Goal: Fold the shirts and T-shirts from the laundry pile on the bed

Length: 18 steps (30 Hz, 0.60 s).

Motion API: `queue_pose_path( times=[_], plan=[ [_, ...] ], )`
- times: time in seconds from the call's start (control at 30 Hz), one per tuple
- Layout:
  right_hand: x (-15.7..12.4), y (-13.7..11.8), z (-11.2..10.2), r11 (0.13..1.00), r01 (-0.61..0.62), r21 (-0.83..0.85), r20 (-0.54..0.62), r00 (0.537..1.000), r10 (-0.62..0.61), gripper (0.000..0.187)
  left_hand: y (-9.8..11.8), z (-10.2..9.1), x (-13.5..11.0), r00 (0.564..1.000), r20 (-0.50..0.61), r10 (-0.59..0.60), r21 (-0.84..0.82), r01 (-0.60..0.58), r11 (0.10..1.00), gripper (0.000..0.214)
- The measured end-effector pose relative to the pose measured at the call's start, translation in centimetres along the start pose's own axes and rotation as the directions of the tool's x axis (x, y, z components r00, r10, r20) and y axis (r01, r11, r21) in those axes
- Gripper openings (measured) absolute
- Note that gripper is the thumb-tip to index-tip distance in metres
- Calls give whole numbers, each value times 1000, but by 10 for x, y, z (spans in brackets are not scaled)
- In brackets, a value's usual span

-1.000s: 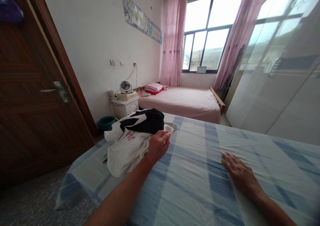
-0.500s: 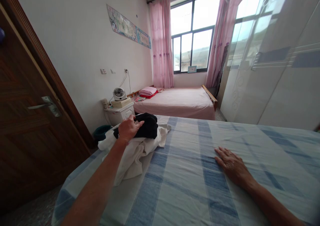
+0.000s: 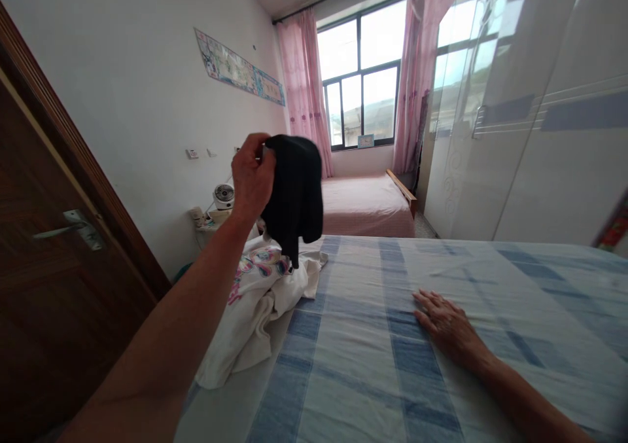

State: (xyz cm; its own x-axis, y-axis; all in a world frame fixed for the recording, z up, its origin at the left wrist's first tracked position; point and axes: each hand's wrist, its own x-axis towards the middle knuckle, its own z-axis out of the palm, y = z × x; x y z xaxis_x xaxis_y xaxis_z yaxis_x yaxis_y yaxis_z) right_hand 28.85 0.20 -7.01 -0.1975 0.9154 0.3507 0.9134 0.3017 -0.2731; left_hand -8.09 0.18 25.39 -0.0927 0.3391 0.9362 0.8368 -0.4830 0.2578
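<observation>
My left hand (image 3: 251,178) is raised above the bed, its fingers closed on a black garment (image 3: 294,191) that hangs down from it. Below it a white garment with a coloured print (image 3: 255,299) lies crumpled on the blue and white checked bedsheet (image 3: 373,364). My right hand (image 3: 441,322) lies flat on the sheet to the right, fingers spread and holding nothing.
A brown wooden door (image 3: 49,266) with a metal handle stands at the left. A white bedside cabinet with a small fan (image 3: 223,197) is by the wall. A pink bed (image 3: 366,204) lies under the window; a glossy white wardrobe (image 3: 540,122) fills the right.
My left hand moved from the sheet onto the clothes pile, gripped the black garment and lifted it up off the white one. My right hand stayed flat on the sheet.
</observation>
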Motion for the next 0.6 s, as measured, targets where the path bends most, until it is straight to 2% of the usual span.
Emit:
queue_pose_path(
  times=[0.07, 0.1, 0.13, 0.2, 0.23, 0.27, 0.3, 0.33, 0.37, 0.4, 0.47, 0.6],
  plan=[
    [1, -1, -6, 983, -35, 180, -29, 999, 41, 55, 29, 11, -6, 993, -63, 96, -252, -109, 962, 22],
    [2, -1, -9, 954, -67, 291, -47, 995, 84, 57, 41, 18, -17, 990, -43, 135, -312, -141, 940, 21],
    [3, 0, -13, 904, -107, 414, -61, 988, 145, 59, 49, 25, -31, 986, 6, 166, -340, -154, 928, 21],
    [5, 3, -20, 722, -189, 665, -63, 950, 306, 65, 56, 39, -69, 955, 205, 216, -330, -140, 933, 23],
    [6, 5, -23, 604, -209, 769, -54, 921, 386, 68, 54, 46, -91, 910, 343, 234, -299, -131, 945, 26],
    [7, 9, -25, 490, -213, 845, -40, 889, 456, 72, 48, 53, -113, 833, 497, 242, -245, -133, 960, 29],
    [8, 12, -27, 400, -211, 892, -27, 858, 514, 75, 40, 60, -134, 740, 635, 221, -160, -154, 975, 31],
    [9, 16, -28, 346, -213, 914, -18, 829, 558, 77, 28, 66, -154, 640, 749, 171, -64, -187, 980, 32],
    [10, 20, -29, 330, -223, 917, -14, 810, 586, 79, 15, 73, -171, 538, 836, 106, 29, -236, 971, 32],
    [10, 23, -29, 343, -242, 908, -11, 803, 596, 80, 1, 79, -185, 455, 890, 20, 127, -290, 949, 31],
    [10, 26, -28, 430, -286, 856, -18, 816, 578, 79, -26, 91, -205, 390, 919, -58, 194, -321, 927, 26],
    [6, 20, -25, 720, -259, 644, -75, 915, 397, 70, -62, 113, -214, 372, 921, -116, 250, -334, 909, 28]
  ],
)
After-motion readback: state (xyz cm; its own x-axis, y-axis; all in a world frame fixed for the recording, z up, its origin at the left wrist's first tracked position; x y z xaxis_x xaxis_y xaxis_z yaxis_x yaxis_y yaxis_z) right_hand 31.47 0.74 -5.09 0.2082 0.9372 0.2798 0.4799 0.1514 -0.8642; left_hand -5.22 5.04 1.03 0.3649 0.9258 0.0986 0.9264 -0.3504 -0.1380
